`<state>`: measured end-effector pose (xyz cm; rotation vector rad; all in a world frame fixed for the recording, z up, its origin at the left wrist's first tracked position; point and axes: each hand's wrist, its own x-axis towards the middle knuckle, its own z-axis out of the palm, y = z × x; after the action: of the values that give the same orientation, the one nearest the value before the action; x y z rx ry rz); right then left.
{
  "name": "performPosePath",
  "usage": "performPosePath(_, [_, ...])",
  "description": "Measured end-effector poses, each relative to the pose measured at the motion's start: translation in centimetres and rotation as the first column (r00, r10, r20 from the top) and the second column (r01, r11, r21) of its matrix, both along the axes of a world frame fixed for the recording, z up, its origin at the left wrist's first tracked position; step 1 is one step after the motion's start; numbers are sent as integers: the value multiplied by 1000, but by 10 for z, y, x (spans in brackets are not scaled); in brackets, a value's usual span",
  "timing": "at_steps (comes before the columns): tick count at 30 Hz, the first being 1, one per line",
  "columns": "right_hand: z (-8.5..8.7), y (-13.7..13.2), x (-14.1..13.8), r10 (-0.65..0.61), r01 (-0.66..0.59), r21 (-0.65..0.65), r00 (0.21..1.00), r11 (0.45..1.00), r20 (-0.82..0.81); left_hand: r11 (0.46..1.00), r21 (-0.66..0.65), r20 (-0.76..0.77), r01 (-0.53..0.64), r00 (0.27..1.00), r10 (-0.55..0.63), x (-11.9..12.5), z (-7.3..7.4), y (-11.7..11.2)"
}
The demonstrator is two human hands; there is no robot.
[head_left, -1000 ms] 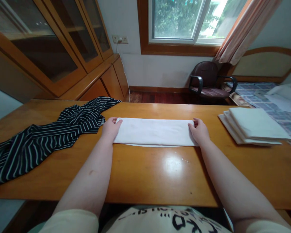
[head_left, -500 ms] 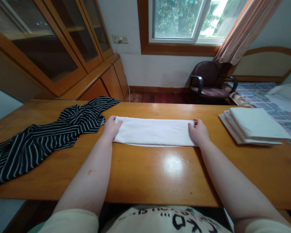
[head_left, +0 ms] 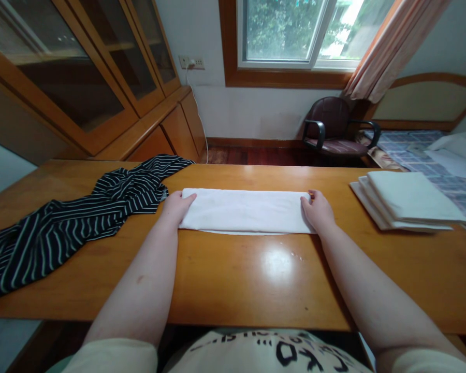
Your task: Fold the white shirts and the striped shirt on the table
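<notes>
A white cloth (head_left: 246, 210), folded into a long flat strip, lies crosswise on the wooden table (head_left: 225, 280). At its left end is my left hand (head_left: 176, 207), the thumb on top and the other fingers mostly hidden at or under the edge. My right hand (head_left: 318, 210) grips the opposite end, thumb on the cloth and fingertips curled at the far corner. Along the near side a lower layer shows slightly past the top fold. Left of my left hand lies a crumpled black garment with white stripes (head_left: 112, 199).
A stack of folded white cloths (head_left: 411, 197) sits on the table's right side. Beyond the table are a glass-door cabinet (head_left: 155, 116) at left, a brown armchair (head_left: 330, 127) under the window, and a bed with a checked cover (head_left: 423, 150) at right.
My left hand has shifted slightly to the left and toward me at the cloth's end. The right hand and the cloth stay almost the same.
</notes>
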<state>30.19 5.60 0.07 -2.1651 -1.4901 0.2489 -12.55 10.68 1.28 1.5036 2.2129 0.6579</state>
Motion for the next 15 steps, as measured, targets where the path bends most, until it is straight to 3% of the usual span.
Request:
performPosePath(5, [0,0,0,3,-3,0,1000,1000,2,999,38,130,37,991,-41,-3,-3,0])
performPosePath(11, [-1,0,0,11,-11,-6,1000,1000,13,995,-98,-77,4,997,-11,-5,7,0])
performPosePath(15, [-1,0,0,11,-11,-9,1000,1000,26,989,-141,-55,47,997,-55,-2,12,-4])
